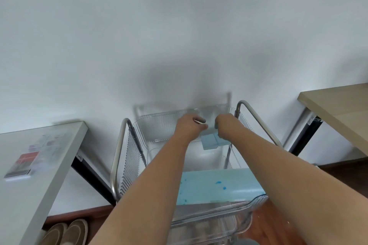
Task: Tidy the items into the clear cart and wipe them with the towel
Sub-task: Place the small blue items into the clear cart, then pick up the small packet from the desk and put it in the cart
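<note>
Both arms reach into the clear cart (157, 125) by the wall. Left hand (190, 127) has fingers curled round a small, blurred white-tipped item; what it is cannot be told. Right hand (225, 125) clenches a light-blue towel (211, 142) hanging inside the top basket. A blue-speckled cloth (215, 185) drapes over the near rim. Booklet (22, 163) lies on the left bench (59, 145).

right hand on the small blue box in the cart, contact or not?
Touching. The head view shows the right hand with fingers curled over the top right of the small blue box, no gap visible, above the clear cart.
</note>
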`<state>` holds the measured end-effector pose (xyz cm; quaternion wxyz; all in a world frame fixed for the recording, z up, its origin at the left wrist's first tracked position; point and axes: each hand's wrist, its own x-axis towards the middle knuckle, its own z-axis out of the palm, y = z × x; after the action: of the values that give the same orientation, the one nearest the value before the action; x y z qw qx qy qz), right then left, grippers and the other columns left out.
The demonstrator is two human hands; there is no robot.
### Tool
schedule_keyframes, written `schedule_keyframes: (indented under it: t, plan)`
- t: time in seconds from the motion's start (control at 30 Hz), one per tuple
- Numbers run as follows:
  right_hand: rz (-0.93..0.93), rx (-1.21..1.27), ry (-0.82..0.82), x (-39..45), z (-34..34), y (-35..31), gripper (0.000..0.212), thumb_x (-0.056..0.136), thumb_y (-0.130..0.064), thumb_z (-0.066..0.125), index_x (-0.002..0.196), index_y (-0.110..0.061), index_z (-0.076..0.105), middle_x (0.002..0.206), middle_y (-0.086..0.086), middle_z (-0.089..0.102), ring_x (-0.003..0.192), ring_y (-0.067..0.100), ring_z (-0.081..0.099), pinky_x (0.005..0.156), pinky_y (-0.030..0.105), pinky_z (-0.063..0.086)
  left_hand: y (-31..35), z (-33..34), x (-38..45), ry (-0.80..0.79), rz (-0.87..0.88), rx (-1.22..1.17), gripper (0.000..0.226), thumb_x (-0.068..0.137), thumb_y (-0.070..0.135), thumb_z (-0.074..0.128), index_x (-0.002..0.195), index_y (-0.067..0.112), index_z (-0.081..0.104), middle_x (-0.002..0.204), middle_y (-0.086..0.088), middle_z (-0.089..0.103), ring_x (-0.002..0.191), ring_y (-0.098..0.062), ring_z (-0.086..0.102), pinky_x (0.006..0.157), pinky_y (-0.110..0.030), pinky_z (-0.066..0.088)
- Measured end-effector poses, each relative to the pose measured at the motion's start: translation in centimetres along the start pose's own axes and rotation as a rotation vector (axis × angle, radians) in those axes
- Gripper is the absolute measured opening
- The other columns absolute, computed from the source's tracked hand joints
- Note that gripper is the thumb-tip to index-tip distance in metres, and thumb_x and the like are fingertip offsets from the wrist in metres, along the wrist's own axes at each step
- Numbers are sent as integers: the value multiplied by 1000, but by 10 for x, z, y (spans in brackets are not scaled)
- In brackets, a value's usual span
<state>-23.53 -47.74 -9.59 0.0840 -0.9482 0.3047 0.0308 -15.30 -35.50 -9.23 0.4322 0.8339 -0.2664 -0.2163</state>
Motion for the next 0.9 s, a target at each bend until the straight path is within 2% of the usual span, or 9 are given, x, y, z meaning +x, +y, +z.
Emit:
schedule_keyframes:
  t: [0.17, 0.27, 0.33, 0.47, 0.6, 0.67, 0.73, 0.8, 0.9]
  plan:
    - [-156, 372, 104, -24, -40, -53, 22, 81, -10, 64, 99, -20, 71, 104, 3, 67, 96, 19, 63, 80, 25, 49, 28, -79, -28, 77, -91, -1011, 3, 93, 11, 67, 92, 14, 68, 74, -1, 65, 57, -11, 61, 53, -20, 54]
    - [-186, 503, 154, -33, -50, -61, 21, 80, -12, 61, 93, -23, 71, 94, -5, 64, 83, 16, 62, 73, 28, 52, 43, -111, -37, 141, -50, -1324, 3, 92, 11, 69, 88, 9, 69, 66, -1, 65, 52, -9, 63, 51, -18, 54]
    - [-280, 518, 187, -41, -58, -86, 21, 81, -12, 58, 90, -25, 71, 89, -10, 58, 80, 13, 59, 70, 25, 48, 41, -149, -56, 206, 12, -1461, 5, 91, 8, 69, 87, 5, 68, 67, -4, 62, 53, -9, 63, 51, -18, 54]
    - [-470, 536, 180, -63, -69, -157, 22, 81, -10, 58, 92, -23, 71, 88, -12, 55, 78, 10, 56, 69, 22, 43, 12, -230, -106, 418, 79, -1551, 7, 90, 6, 70, 85, 2, 67, 71, -5, 59, 52, -10, 62, 51, -18, 55]
    - [-600, 521, 143, -78, -67, -218, 23, 81, -8, 58, 95, -21, 71, 89, -10, 55, 82, 12, 57, 71, 22, 44, -34, -284, -148, 621, 60, -1479, 6, 91, 7, 69, 88, 4, 65, 73, -4, 58, 51, -10, 61, 51, -18, 53]
    - [-636, 507, 119, -83, -63, -247, 24, 81, -8, 56, 93, -23, 71, 90, -8, 57, 87, 15, 60, 77, 26, 50, -57, -306, -165, 708, 31, -1440, 6, 91, 8, 70, 89, 5, 65, 73, -4, 59, 50, -11, 61, 51, -19, 53]
    - [-650, 484, 89, -86, -56, -273, 28, 81, -6, 53, 90, -26, 70, 95, -6, 61, 87, 15, 60, 73, 25, 50, -80, -325, -179, 782, -3, -1406, 6, 90, 8, 71, 91, 5, 65, 74, -5, 59, 49, -11, 61, 51, -19, 53]
    - [-684, 464, 62, -86, -49, -297, 30, 80, -2, 52, 95, -19, 72, 102, -2, 65, 88, 15, 59, 69, 21, 47, -101, -339, -190, 835, -42, -1379, 6, 90, 7, 71, 91, 5, 65, 75, -4, 59, 50, -10, 61, 50, -19, 53]
    - [-703, 452, 27, -82, -39, -324, 28, 80, -1, 53, 97, -13, 72, 106, 2, 68, 93, 18, 62, 73, 25, 49, -127, -353, -196, 885, -98, -1335, 7, 90, 7, 71, 89, 6, 64, 76, -3, 58, 54, -9, 60, 50, -19, 53]
